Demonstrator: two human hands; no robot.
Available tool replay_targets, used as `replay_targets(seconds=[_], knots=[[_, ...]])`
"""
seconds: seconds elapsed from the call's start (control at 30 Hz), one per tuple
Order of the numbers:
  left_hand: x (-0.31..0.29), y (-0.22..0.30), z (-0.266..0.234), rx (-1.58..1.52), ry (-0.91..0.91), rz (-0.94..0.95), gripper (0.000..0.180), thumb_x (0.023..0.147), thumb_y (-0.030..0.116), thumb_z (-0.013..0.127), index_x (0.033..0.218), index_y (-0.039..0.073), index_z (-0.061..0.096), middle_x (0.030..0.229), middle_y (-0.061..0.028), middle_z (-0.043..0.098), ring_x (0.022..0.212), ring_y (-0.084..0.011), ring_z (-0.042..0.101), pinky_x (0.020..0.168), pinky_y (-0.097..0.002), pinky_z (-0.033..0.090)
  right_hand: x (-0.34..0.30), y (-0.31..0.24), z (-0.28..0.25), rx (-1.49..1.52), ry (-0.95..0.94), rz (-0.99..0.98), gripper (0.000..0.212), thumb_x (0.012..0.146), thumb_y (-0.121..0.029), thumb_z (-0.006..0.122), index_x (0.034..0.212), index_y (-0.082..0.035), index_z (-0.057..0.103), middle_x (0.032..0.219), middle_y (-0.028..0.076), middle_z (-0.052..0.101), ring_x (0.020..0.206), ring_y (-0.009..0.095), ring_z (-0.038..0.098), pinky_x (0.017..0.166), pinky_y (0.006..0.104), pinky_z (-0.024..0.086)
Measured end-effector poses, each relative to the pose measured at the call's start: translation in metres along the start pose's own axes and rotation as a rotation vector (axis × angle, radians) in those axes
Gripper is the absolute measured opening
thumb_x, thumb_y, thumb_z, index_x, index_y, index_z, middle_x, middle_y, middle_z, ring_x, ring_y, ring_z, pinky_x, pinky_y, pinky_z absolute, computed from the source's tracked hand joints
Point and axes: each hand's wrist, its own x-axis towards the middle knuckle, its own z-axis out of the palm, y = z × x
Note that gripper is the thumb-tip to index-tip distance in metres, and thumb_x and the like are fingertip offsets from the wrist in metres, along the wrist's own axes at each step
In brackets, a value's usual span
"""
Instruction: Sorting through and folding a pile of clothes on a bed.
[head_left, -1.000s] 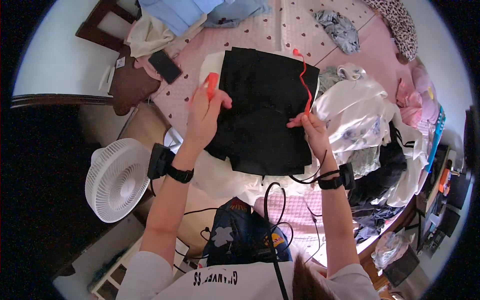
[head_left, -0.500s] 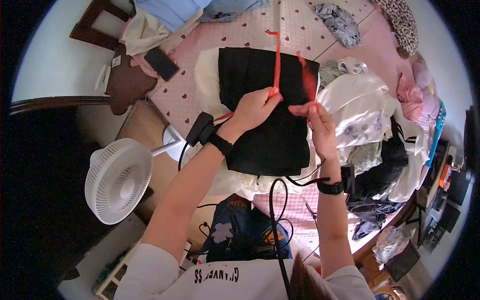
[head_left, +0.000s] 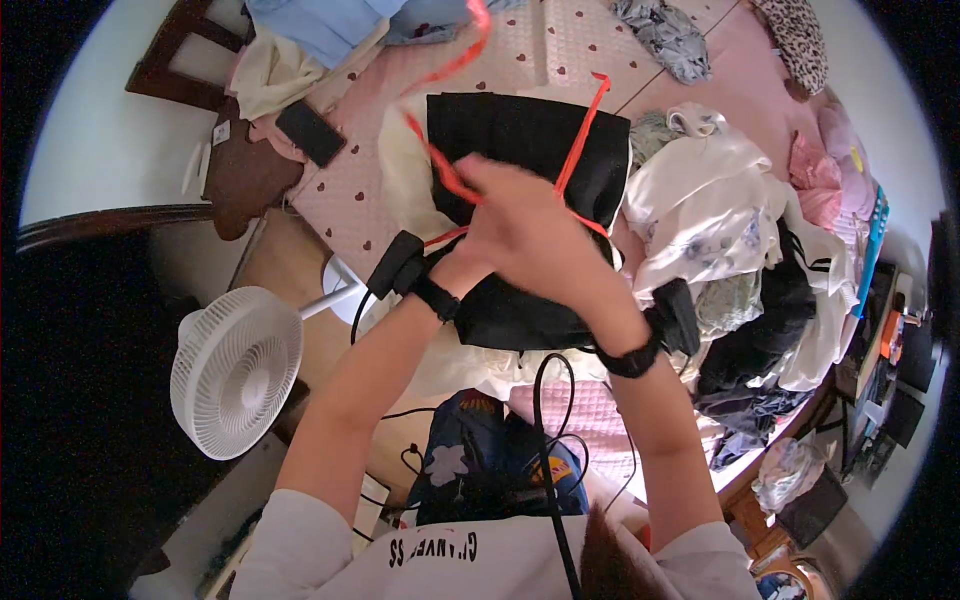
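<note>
A red ribbon (head_left: 578, 140) loops over a folded black garment (head_left: 530, 170) lying on the pink heart-print bed cover (head_left: 520, 50), at about 12 o'clock from the person. Both hands meet blurred above the garment: the left hand (head_left: 490, 215) and right hand (head_left: 545, 255) overlap, fingers closed on ribbon strands. A black phone (head_left: 311, 133) lies at 10 o'clock, a white fan (head_left: 236, 372) at 8 o'clock, and heaped clothes (head_left: 730, 240) at 3 o'clock.
</note>
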Motion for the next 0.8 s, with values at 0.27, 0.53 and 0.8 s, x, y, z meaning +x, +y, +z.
replay_targets(seconds=[0.27, 0.53, 0.8], knots=[[0.022, 0.027, -0.017, -0.034, -0.34, -0.39, 0.026, 0.088, 0.027, 0.036, 0.081, 0.007, 0.052, 0.067, -0.0157, 0.054, 0.068, -0.0359, 0.053, 0.057, -0.0419, 0.041, -0.022, 0.048, -0.04, 0.03, 0.035, 0.894, 0.024, 0.082, -0.022, 0.054, 0.084, 0.002, 0.059, 0.075, 0.008, 0.062, 0.065, 0.014, 0.057, 0.058, 0.0241, 0.044], [0.029, 0.017, -0.042, 0.045, -0.474, -0.473, 0.035, 0.085, 0.028, 0.037, 0.066, 0.005, 0.056, 0.058, -0.0122, 0.054, 0.061, -0.0289, 0.055, 0.057, -0.0372, 0.041, -0.055, 0.076, -0.039, 1.081, 0.551, 0.933, 0.017, 0.088, -0.019, 0.046, 0.081, -0.005, 0.052, 0.074, 0.003, 0.054, 0.076, 0.017, 0.055, 0.072, 0.0261, 0.042], [0.015, 0.016, -0.035, -0.547, -0.29, -0.852, 0.029, 0.086, 0.027, 0.045, 0.07, 0.005, 0.055, 0.057, 0.0054, 0.047, 0.049, -0.0052, 0.039, 0.046, -0.0194, 0.03, -0.063, 0.058, -0.042, 1.137, 0.524, 0.834, 0.017, 0.089, -0.021, 0.044, 0.083, -0.005, 0.049, 0.072, 0.002, 0.049, 0.075, 0.017, 0.053, 0.072, 0.028, 0.043]])
